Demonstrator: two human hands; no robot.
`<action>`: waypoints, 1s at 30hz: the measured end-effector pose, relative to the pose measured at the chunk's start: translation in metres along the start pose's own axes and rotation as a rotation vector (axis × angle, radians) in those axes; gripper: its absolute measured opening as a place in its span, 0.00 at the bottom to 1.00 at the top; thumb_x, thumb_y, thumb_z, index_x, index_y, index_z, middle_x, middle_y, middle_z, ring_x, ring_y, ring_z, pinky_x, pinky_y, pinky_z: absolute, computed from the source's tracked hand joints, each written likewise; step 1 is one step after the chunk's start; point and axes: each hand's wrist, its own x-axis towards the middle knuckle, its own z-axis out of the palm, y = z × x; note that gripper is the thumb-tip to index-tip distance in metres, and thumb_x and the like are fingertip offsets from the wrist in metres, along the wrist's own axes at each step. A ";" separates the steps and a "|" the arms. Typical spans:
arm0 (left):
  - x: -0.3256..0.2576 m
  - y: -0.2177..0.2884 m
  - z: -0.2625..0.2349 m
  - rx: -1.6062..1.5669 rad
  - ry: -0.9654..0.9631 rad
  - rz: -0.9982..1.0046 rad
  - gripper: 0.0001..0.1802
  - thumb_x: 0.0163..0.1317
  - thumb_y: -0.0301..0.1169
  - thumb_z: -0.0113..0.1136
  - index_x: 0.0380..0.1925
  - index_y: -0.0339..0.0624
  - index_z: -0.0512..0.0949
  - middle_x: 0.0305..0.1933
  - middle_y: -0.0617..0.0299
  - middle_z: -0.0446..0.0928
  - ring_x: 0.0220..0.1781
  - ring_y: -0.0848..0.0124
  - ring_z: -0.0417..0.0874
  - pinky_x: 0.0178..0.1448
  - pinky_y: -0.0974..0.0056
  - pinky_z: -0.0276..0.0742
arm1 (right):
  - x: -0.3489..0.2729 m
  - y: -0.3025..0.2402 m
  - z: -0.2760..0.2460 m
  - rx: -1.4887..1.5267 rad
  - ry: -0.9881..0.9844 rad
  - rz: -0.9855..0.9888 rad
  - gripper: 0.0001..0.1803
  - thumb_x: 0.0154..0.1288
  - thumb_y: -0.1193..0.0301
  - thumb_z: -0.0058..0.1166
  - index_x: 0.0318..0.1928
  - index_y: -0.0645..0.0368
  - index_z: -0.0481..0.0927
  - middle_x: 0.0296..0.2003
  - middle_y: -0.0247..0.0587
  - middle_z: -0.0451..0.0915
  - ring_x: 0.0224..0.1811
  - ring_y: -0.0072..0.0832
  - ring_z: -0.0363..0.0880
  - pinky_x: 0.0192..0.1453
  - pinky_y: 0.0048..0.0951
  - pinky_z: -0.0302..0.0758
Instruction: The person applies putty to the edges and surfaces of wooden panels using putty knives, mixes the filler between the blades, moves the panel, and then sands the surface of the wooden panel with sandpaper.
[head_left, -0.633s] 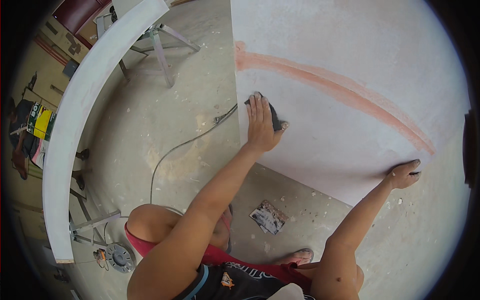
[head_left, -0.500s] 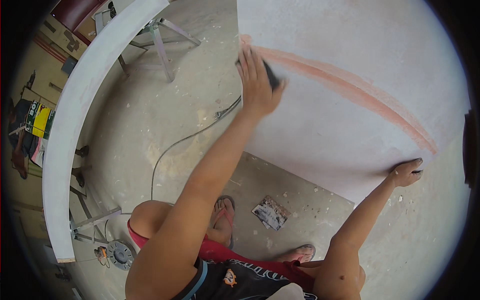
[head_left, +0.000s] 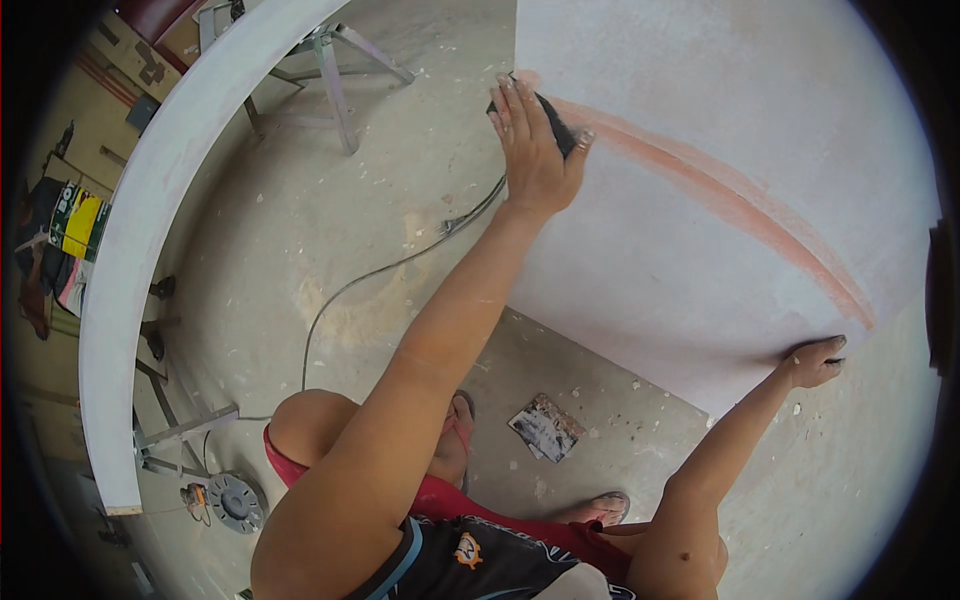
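A large white panel (head_left: 640, 230) leans in front of me on the right, with a curved band of reddish-orange filler (head_left: 740, 195) across it. My left hand (head_left: 537, 165) presses a black sanding pad (head_left: 562, 128) onto the panel at the band's upper left end, by the panel's left edge. Its fingers lie over the pad, and the thumb points out to the right. Lower right, my right hand (head_left: 815, 363) is curled around the panel's edge near the band's other end; its fingertips are partly hidden.
A long curved white piece (head_left: 150, 210) rests on metal stands (head_left: 335, 85) to the left. A black cable (head_left: 370, 272) crosses the speckled concrete floor. Between my feet and the panel lies a small printed sheet (head_left: 546, 428). A grey round disc (head_left: 236, 502) sits lower left.
In the picture, the panel and my left hand with the sanding pad have shifted a little to the right, as the view moved slightly. My right hand still grips the panel's edge.
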 end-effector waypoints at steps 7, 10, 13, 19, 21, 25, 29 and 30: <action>-0.097 0.019 -0.016 -0.105 -0.272 -0.003 0.51 0.56 0.48 0.57 0.62 0.14 0.44 0.67 0.22 0.37 0.70 0.30 0.35 0.69 0.34 0.31 | 0.000 0.002 0.003 0.001 0.048 -0.002 0.33 0.62 0.49 0.49 0.48 0.72 0.73 0.46 0.60 0.76 0.48 0.46 0.76 0.51 0.40 0.72; -0.029 0.009 0.001 -0.087 -0.118 0.101 0.52 0.56 0.49 0.57 0.62 0.16 0.45 0.69 0.25 0.37 0.71 0.33 0.35 0.69 0.35 0.32 | 0.000 0.003 0.002 -0.002 0.044 -0.028 0.32 0.62 0.50 0.50 0.48 0.71 0.73 0.46 0.59 0.76 0.48 0.46 0.76 0.52 0.39 0.72; 0.059 0.022 0.007 -0.043 0.119 0.174 0.51 0.55 0.49 0.57 0.63 0.19 0.46 0.70 0.29 0.40 0.72 0.37 0.39 0.71 0.38 0.34 | -0.002 0.002 0.001 -0.006 0.072 -0.039 0.32 0.62 0.50 0.50 0.49 0.70 0.73 0.46 0.58 0.76 0.47 0.45 0.76 0.51 0.38 0.72; -0.048 0.106 -0.007 -0.246 -0.444 0.439 0.50 0.51 0.52 0.60 0.63 0.23 0.52 0.69 0.33 0.47 0.72 0.40 0.46 0.72 0.40 0.39 | -0.003 -0.002 0.002 0.024 0.029 -0.004 0.34 0.63 0.48 0.49 0.51 0.71 0.71 0.49 0.60 0.74 0.51 0.48 0.73 0.55 0.40 0.69; -0.065 0.092 -0.006 -0.269 -0.459 0.544 0.51 0.51 0.52 0.61 0.62 0.24 0.53 0.69 0.33 0.48 0.71 0.40 0.47 0.72 0.40 0.40 | -0.002 -0.001 0.001 0.036 0.009 -0.001 0.36 0.63 0.47 0.48 0.54 0.71 0.69 0.52 0.60 0.71 0.55 0.49 0.71 0.58 0.41 0.67; -0.013 0.023 -0.011 -0.019 -0.169 0.128 0.53 0.51 0.51 0.61 0.63 0.21 0.48 0.70 0.32 0.41 0.72 0.36 0.41 0.71 0.38 0.38 | -0.002 -0.002 0.000 -0.031 0.091 -0.074 0.33 0.62 0.50 0.50 0.49 0.72 0.73 0.47 0.60 0.76 0.48 0.47 0.76 0.52 0.39 0.71; 0.015 0.056 0.006 0.019 0.066 -0.060 0.55 0.50 0.51 0.62 0.64 0.21 0.46 0.71 0.32 0.40 0.72 0.37 0.40 0.71 0.38 0.37 | -0.005 -0.005 -0.002 0.044 0.031 -0.042 0.32 0.63 0.51 0.50 0.50 0.72 0.72 0.48 0.59 0.75 0.50 0.47 0.74 0.54 0.39 0.70; 0.003 0.078 0.009 -0.063 -0.046 0.037 0.55 0.50 0.52 0.62 0.64 0.22 0.46 0.71 0.33 0.41 0.72 0.38 0.40 0.71 0.39 0.37 | -0.005 -0.006 -0.002 0.063 0.028 -0.064 0.33 0.63 0.51 0.49 0.53 0.72 0.70 0.49 0.59 0.74 0.51 0.47 0.73 0.56 0.40 0.69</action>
